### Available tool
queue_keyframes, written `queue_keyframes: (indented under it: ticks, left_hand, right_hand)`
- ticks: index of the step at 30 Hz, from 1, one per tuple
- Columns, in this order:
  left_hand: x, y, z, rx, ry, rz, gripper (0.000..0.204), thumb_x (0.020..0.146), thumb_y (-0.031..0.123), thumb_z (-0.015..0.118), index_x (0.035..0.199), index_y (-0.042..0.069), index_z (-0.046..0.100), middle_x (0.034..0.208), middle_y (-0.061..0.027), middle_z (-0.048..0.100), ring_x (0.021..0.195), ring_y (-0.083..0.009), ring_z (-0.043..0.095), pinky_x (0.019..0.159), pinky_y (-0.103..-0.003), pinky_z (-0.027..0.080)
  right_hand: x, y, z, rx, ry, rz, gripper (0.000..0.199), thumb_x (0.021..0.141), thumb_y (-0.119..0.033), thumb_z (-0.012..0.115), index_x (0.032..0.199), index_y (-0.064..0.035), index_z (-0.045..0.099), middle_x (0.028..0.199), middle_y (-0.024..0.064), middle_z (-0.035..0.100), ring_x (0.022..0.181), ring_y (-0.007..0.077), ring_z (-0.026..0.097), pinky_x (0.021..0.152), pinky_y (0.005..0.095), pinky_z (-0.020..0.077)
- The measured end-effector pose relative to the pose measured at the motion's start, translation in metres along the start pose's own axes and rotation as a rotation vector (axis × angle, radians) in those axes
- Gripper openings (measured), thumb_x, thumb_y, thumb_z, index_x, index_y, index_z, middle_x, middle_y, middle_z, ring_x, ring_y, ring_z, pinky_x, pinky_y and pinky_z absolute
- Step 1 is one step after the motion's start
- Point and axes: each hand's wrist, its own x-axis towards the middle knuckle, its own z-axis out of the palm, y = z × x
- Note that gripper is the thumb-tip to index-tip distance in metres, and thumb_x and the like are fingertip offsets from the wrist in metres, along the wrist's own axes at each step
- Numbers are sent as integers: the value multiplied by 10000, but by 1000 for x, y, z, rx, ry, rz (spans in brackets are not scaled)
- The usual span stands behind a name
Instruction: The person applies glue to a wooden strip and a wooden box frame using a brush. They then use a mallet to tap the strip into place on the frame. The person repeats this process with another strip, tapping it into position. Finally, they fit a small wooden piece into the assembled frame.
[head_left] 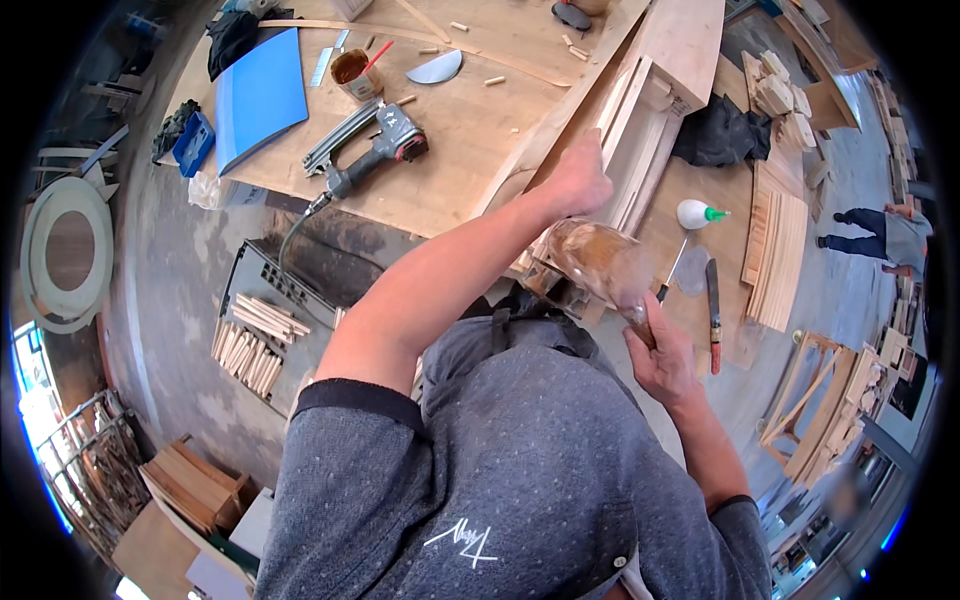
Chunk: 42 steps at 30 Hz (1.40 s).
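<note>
My right hand (664, 358) is closed around the short handle of a wooden mallet (602, 258), whose thick, worn head looks slightly blurred. Beyond the mallet, my left hand (580, 182) grips the edge of a long pale wooden assembly (640, 165) made of boards and strips. Its fingertips are mostly hidden behind the hand. The mallet head is close to the near end of this assembly, though I cannot tell whether they touch. Right of the mallet lie a screwdriver (666, 288) and a flat blade tool with a reddish handle (714, 320).
A nail gun (380, 150) with its hose, a blue folder (262, 100) and a glue pot (355, 75) are on the table at left. A white bottle with green tip (697, 213) stands at right. Several dowels (247, 358) fill a crate below. Another person (890, 240) stands far right.
</note>
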Motion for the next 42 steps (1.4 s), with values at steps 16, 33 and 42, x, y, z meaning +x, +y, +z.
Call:
queue_keyframes:
  ticks: [16,33,42]
  left_hand:
    - [-7,10,2,111,3,22,497,824,10,533,1306,-86,466,1300,-371,574,1252,-493,586,1056,-509,470]
    - [-5,6,-3,66,11,70,615,814,16,552,1387,-160,414,1238,-413,600,1225,-519,587,1088,-514,457]
    - [-9,6,0,63,101,75,339,834,15,551,1147,-95,485,995,-335,647,999,-478,657,914,-525,505]
  right_hand:
    - [-5,10,13,-8,27,-1,454,950,-68,663,1395,-112,584,1071,226,712,935,433,710,791,441,576]
    - [-15,5,16,178,53,233,259,910,-92,737,1128,-35,610,851,214,676,775,444,673,672,463,528]
    - [-8,8,26,38,-9,165,240,941,-157,732,1121,-46,619,835,224,670,760,433,675,677,460,530]
